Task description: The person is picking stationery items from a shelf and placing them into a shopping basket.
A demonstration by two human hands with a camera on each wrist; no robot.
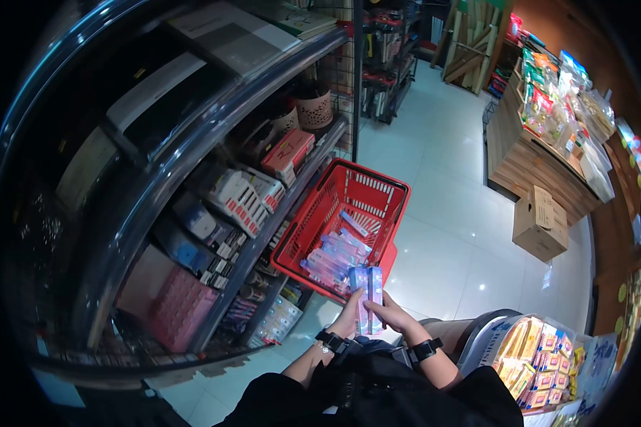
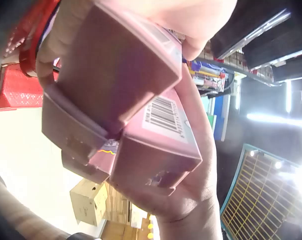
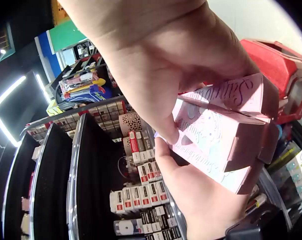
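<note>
Several slim pink-and-lilac boxes (image 1: 375, 288) stand bundled between my two hands, over the near end of a red shopping basket (image 1: 390, 242). My left hand (image 1: 347, 318) grips the bundle from the left, and my right hand (image 1: 397, 315) holds its right side with the thumb across the front. In the left wrist view, the box ends (image 2: 156, 165) face the camera, and one side carries a barcode. Printed lettering shows on the boxes (image 3: 206, 132) in the right wrist view. More such boxes (image 1: 338, 252) lie loosely piled in the basket.
Shelves on the left hold white cartons (image 1: 238, 203), a red box (image 1: 288, 155) and pink goods (image 1: 181, 306). A cardboard box (image 1: 541, 224) sits on the tiled floor (image 1: 441, 235) before a wooden display stand (image 1: 541, 156). Packaged snacks (image 1: 541, 356) fill a rack at the lower right.
</note>
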